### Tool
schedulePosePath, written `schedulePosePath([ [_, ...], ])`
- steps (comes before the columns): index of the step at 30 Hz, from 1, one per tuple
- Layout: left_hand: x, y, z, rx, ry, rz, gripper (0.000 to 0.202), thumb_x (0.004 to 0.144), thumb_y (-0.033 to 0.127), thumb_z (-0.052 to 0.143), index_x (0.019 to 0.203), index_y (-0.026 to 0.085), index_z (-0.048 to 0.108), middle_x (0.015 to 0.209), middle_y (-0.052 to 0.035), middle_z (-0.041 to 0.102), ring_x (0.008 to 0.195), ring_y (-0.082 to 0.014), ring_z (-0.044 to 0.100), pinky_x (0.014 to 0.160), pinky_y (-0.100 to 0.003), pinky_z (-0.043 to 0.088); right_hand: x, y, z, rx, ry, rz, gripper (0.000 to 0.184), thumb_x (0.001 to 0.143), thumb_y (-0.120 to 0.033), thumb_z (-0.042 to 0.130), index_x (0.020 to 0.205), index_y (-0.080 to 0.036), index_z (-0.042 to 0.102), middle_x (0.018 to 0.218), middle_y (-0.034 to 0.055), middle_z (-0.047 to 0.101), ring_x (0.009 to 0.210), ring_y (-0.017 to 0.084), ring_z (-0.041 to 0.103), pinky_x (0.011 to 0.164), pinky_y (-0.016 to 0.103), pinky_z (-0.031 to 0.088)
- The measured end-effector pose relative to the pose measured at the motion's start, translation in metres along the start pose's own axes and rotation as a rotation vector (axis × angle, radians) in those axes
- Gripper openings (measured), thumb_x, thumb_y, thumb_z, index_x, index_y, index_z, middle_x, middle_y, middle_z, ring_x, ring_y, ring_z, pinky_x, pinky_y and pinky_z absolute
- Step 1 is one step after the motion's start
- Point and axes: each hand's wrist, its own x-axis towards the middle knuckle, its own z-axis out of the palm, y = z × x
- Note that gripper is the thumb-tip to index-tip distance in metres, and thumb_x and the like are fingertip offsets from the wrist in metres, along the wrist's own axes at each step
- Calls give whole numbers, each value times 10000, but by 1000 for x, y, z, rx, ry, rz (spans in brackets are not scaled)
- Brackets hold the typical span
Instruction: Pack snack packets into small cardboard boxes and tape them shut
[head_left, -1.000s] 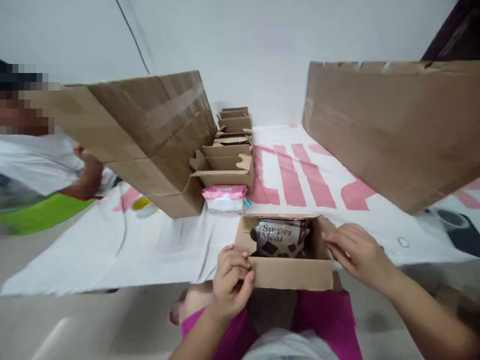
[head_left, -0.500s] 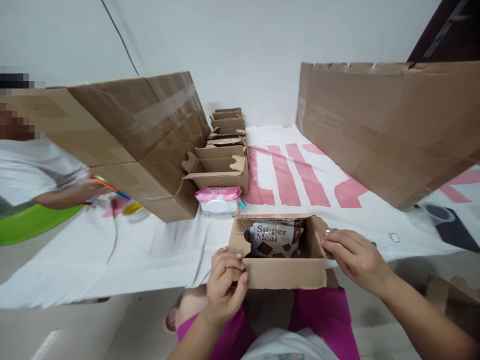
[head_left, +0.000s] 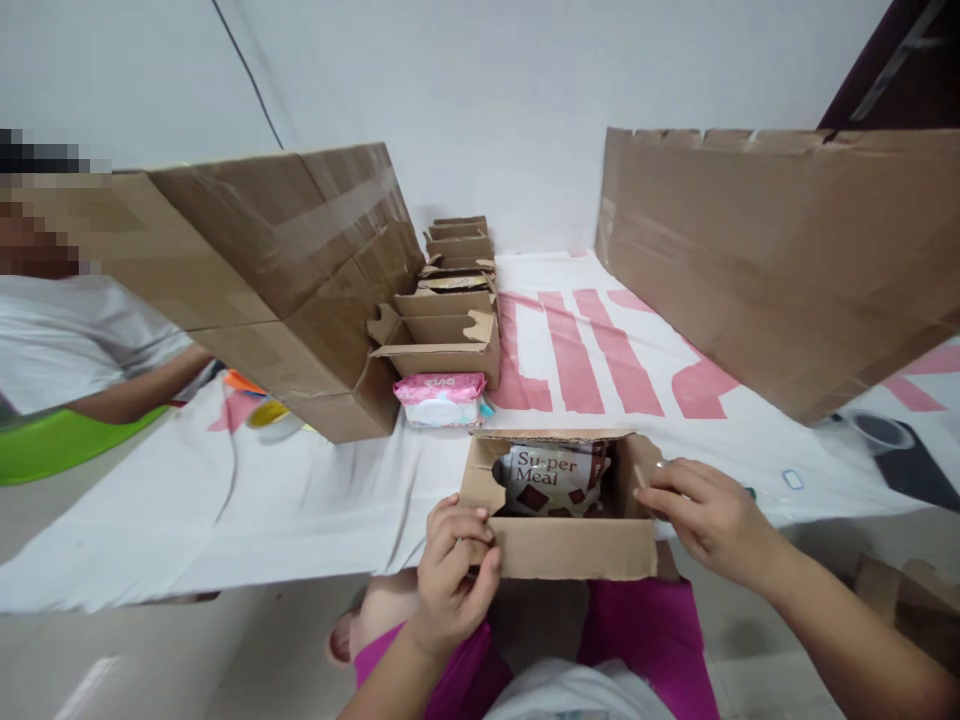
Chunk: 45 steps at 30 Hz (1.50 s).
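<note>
Technician: Head view. State the pose of both hands.
Supervisor: Left hand point(head_left: 457, 565): raised from below, wrist lowest, back of the hand partly towards the viewer. Right hand point(head_left: 701, 505): enters from the lower right, forearm slanting, fingers directed left.

Technician: State finger opening and contact.
Supervisor: The left fingers are curled around the near left corner of an open-topped, brown cardboard box point(head_left: 577, 550), gripping it. The right thumb and fingers are nearly together, pinching the flap at the opposite end. The box is located between the two hands, at the near edge of the table.

Technician: State materials and shapes.
Supervisor: The box is rectangular, matt and plain, with a cut notch in the flap beside the left fingers. Between the hands, inside it, sits a pale, crinkled pouch point(head_left: 551, 480) printed "Su-per Meal" with dark brown shapes. Beyond the left hand, near the box, lies a pink-and-white soft pack point(head_left: 441, 400). Beneath these, a creased white cloth point(head_left: 322, 500) with pink lettering extends beyond both hands. A tall, taped brown carton point(head_left: 787, 260) stands beyond the right hand.
</note>
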Motion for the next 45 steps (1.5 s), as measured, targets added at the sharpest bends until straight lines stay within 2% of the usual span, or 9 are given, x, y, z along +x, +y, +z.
schedulePosePath([
  [8, 0, 1, 1, 8, 9, -1, 174, 779, 82, 562, 673, 209, 508, 762, -2, 576, 875, -185, 612, 939, -434, 430, 23, 0, -5, -46, -273, 50, 346, 824, -15, 386, 854, -208, 671, 751, 32, 581, 624, 145, 519, 535, 252, 386],
  [13, -1, 2, 2, 13, 16, -8, 176, 777, 82, 566, 668, 208, 510, 763, 1, 574, 876, -183, 616, 946, -430, 430, 50, -6, 2, -14, -158, 8, 321, 897, -76, 399, 1044, -188, 661, 1006, 96, 679, 904, 209, 615, 758, 333, 497],
  [16, -1, 2, 1, 30, 16, -10, 169, 779, 93, 562, 669, 210, 511, 759, 3, 580, 861, -181, 627, 937, -428, 444, 60, -12, 15, -91, -212, 88, 210, 904, -195, 543, 1079, -165, 656, 1022, 113, 701, 929, 248, 633, 803, 388, 501],
  [20, -1, 3, -1, 28, -7, -10, 157, 774, 92, 561, 685, 213, 514, 767, -5, 588, 874, -189, 630, 937, -443, 448, 67, -17, 28, -184, -338, 222, 491, 782, -318, 740, 1215, -143, 587, 1119, 145, 673, 989, 299, 630, 815, 417, 499],
  [22, 0, 3, -1, 26, -8, -11, 157, 770, 93, 560, 682, 215, 513, 763, -4, 588, 879, -191, 629, 939, -443, 446, 67, -17, 29, -178, -382, 246, 522, 738, -359, 780, 1187, -155, 605, 1085, 136, 669, 982, 302, 628, 813, 414, 488],
  [28, 0, 6, 2, 35, 26, -12, 172, 761, 82, 560, 665, 215, 508, 744, 5, 581, 855, -185, 628, 940, -433, 440, 69, -17, 22, -69, -474, 246, 174, 760, -337, 765, 862, -229, 675, 864, 42, 668, 857, 229, 609, 770, 358, 399],
  [36, 14, 14, -15, 86, -102, 4, 142, 760, 89, 604, 829, 208, 567, 910, -47, 576, 962, -220, 575, 915, -444, 461, 71, -16, 20, 26, -508, 257, 80, 818, -286, 709, 830, -217, 669, 805, 30, 711, 882, 221, 628, 819, 358, 351],
  [40, 26, 20, -22, 149, -206, -209, 357, 791, 168, 630, 1133, 224, 548, 1216, -120, 506, 1195, -291, 471, 978, -495, 443, 68, -11, 24, 60, -470, 258, 78, 803, -283, 719, 843, -227, 681, 815, 28, 711, 884, 221, 633, 841, 363, 355],
  [45, 27, 8, -19, -11, -319, -567, 748, 793, 266, 666, 1426, 252, 268, 1369, -152, 402, 1231, -285, 481, 987, -496, 464, 66, -9, 26, 69, -448, 260, 96, 796, -306, 726, 849, -235, 689, 827, 31, 709, 886, 225, 631, 836, 369, 366],
])
